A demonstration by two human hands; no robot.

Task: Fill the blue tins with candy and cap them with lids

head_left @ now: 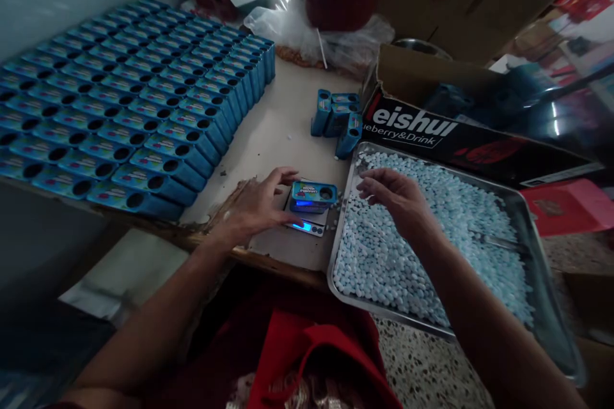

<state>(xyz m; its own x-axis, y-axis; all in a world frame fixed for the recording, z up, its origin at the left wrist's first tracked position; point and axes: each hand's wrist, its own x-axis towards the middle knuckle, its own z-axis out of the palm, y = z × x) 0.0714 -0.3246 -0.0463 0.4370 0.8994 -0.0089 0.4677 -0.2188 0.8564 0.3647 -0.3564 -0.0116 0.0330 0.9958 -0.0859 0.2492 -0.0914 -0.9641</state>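
A blue box with a round hole [314, 193] stands on a small digital scale [307, 227] whose display glows blue. Just left of both is my left hand [261, 201], its thumb and fingers spread apart, with nothing between them. My right hand [391, 192] hovers over the left part of a metal tray [338, 249] filled with small pale-blue candies [388, 262]. Its fingertips are bunched close together; whatever they may hold is too small to make out. A few loose pieces lie between scale and tray.
Rows of blue boxes [144, 102] cover the table's left side. Several more [338, 115] stand behind the scale, beside a black printed carton [446, 134]. A metal utensil [501, 241] lies in the tray. Farther back are a red bowl [343, 6] and plastic bags.
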